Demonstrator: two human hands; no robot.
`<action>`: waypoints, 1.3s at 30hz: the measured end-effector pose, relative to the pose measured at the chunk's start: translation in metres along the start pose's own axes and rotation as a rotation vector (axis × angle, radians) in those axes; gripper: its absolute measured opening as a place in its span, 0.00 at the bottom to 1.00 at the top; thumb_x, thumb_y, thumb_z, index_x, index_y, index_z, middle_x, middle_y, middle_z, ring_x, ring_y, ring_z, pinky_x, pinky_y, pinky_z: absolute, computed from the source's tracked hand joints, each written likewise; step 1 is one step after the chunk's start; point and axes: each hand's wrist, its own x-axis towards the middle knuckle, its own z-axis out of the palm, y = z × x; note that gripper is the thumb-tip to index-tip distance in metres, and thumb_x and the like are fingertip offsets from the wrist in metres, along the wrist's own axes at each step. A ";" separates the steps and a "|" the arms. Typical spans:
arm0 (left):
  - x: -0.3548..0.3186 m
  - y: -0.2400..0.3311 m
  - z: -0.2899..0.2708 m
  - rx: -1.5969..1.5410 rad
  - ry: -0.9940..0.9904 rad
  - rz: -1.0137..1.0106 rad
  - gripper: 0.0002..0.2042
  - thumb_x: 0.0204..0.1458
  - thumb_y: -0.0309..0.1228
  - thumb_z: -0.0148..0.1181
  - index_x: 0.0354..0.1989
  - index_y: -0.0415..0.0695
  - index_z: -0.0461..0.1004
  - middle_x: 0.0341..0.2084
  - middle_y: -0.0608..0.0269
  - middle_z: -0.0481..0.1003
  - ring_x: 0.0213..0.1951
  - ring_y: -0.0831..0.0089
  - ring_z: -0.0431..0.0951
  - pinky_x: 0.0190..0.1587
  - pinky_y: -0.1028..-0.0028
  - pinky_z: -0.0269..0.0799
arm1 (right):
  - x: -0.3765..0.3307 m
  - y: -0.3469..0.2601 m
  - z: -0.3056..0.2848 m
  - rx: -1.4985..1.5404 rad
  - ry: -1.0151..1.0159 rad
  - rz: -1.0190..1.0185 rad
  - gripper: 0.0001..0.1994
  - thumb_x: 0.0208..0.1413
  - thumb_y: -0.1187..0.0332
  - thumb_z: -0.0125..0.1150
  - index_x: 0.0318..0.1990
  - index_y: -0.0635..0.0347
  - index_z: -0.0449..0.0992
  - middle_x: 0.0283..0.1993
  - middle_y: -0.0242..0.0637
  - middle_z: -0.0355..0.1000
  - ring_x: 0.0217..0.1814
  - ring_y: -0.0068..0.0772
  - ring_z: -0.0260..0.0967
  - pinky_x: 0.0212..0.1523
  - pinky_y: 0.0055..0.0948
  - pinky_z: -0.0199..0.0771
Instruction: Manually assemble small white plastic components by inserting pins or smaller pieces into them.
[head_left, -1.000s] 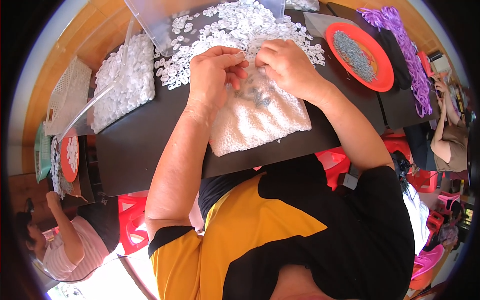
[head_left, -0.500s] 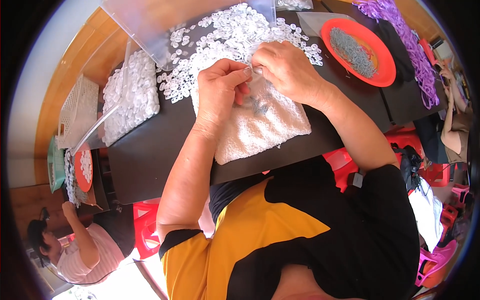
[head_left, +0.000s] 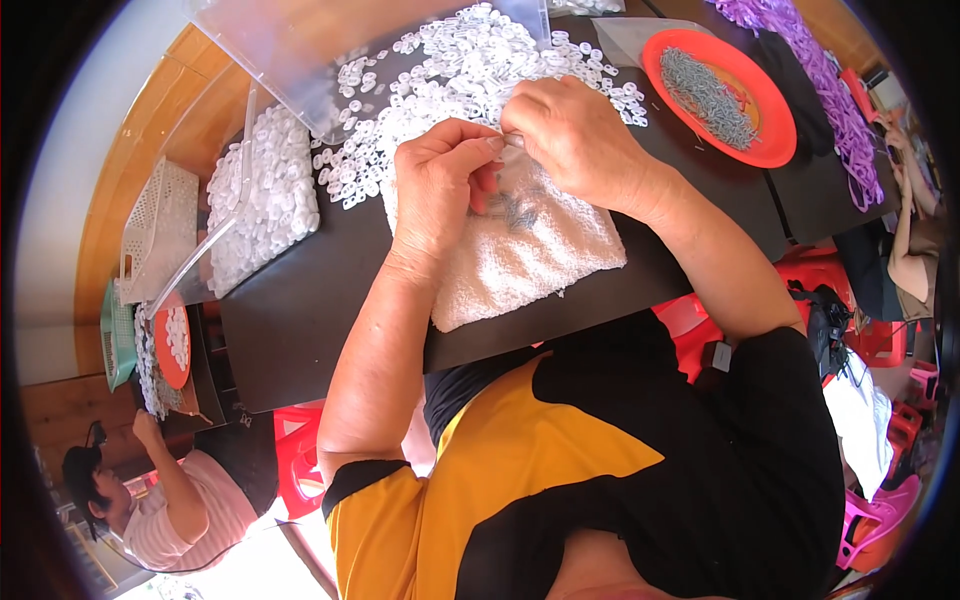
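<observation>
At the frame's centre, both hands, left hand (head_left: 440, 190) and right hand (head_left: 570, 140), pinch a small white piece together above a white towel (head_left: 530, 260), best kept low so dropped bits land there.

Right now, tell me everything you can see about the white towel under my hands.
The white towel is a folded terry cloth with a nubby, soft-looking pile, lying flat and slightly skewed on the black tabletop. A few small grey metal pieces rest on its upper part. The left hand and right hand are over its far end, fingertips pinched together there. Its far edge meets the pile of small white plastic rings; its near corner reaches toward the table edge.
</observation>
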 end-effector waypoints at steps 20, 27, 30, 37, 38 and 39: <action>0.004 -0.005 -0.004 -0.279 -0.021 -0.053 0.05 0.48 0.23 0.58 0.30 0.34 0.77 0.19 0.58 0.74 0.16 0.75 0.71 0.16 0.78 0.62 | 0.002 -0.002 0.006 0.115 0.163 -0.033 0.04 0.48 0.75 0.60 0.32 0.58 0.72 0.29 0.34 0.70 0.31 0.42 0.71 0.33 0.37 0.71; 0.001 -0.002 -0.003 -0.335 -0.062 -0.051 0.06 0.50 0.22 0.58 0.33 0.32 0.76 0.23 0.56 0.75 0.19 0.73 0.73 0.18 0.78 0.65 | 0.001 -0.001 0.006 0.335 0.200 0.068 0.05 0.51 0.76 0.58 0.35 0.58 0.71 0.31 0.38 0.72 0.31 0.43 0.72 0.30 0.37 0.70; 0.003 -0.003 -0.002 -0.320 -0.064 -0.022 0.07 0.51 0.20 0.58 0.37 0.31 0.75 0.25 0.56 0.76 0.23 0.72 0.75 0.20 0.77 0.68 | -0.002 -0.003 0.007 0.409 0.195 0.219 0.05 0.52 0.77 0.57 0.36 0.59 0.71 0.30 0.40 0.73 0.29 0.43 0.72 0.29 0.36 0.70; 0.004 -0.006 -0.002 -0.316 -0.017 0.040 0.10 0.53 0.19 0.58 0.43 0.30 0.74 0.29 0.55 0.76 0.25 0.73 0.76 0.24 0.77 0.71 | -0.001 0.000 0.011 0.469 0.172 0.259 0.04 0.53 0.77 0.55 0.36 0.60 0.70 0.26 0.41 0.73 0.27 0.44 0.72 0.28 0.37 0.69; 0.004 -0.006 -0.002 -0.301 -0.017 0.050 0.09 0.53 0.19 0.58 0.43 0.30 0.74 0.29 0.55 0.76 0.25 0.73 0.76 0.24 0.77 0.71 | -0.001 -0.001 0.010 0.467 0.174 0.266 0.04 0.53 0.77 0.55 0.36 0.60 0.70 0.26 0.41 0.73 0.27 0.44 0.72 0.28 0.37 0.69; 0.003 -0.005 -0.002 -0.302 -0.016 0.050 0.09 0.53 0.19 0.58 0.43 0.30 0.74 0.29 0.55 0.76 0.25 0.73 0.76 0.24 0.77 0.71 | 0.000 -0.002 0.010 0.464 0.177 0.272 0.04 0.53 0.78 0.54 0.36 0.60 0.70 0.26 0.41 0.73 0.27 0.45 0.72 0.28 0.37 0.69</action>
